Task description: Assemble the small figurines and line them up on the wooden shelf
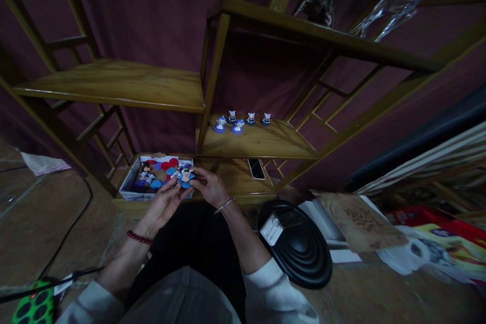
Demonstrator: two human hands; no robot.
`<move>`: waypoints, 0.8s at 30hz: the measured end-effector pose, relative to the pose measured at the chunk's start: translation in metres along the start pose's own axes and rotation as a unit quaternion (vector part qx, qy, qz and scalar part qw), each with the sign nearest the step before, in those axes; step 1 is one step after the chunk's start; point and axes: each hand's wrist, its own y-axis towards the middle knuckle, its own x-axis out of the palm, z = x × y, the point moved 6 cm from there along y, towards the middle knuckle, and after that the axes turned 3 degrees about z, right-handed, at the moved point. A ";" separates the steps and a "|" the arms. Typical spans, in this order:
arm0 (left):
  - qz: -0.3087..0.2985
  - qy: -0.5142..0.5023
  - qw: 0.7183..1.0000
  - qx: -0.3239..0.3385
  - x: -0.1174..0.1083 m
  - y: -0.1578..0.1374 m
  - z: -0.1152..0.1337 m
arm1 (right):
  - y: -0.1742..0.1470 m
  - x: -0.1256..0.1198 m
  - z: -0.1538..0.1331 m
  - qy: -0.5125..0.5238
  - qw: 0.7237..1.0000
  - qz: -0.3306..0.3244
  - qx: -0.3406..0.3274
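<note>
Between my two hands is a small figurine [186, 177] with a blue base. My left hand [165, 201] grips it from the left and below, and my right hand [208, 186] pinches it from the right. Just behind my hands sits an open cardboard box [129, 182] holding more figurines [146, 176] and several red and blue round bases [166, 165]. Up on the middle shelf [261, 144] stand two purple-based figurines [238, 126] in front and three dark-based figurines [251, 118] behind them.
A phone [256, 169] lies on the low shelf right of the box. The left shelf [114, 81] juts out above the box. On the floor at right are a black oval base [299, 248], papers and plastic bags [410, 253]. A black cable [76, 223] runs at left.
</note>
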 end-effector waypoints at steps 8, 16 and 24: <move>-0.043 0.044 0.998 0.004 0.001 0.002 0.000 | 0.000 0.002 0.000 0.040 0.999 0.004 0.022; -0.070 0.068 0.995 0.013 0.002 0.001 -0.004 | 0.000 -0.002 -0.002 -0.006 1.000 0.013 0.013; -0.092 0.087 0.992 -0.011 0.005 -0.005 -0.005 | -0.003 -0.008 -0.011 -0.030 0.999 -0.037 -0.019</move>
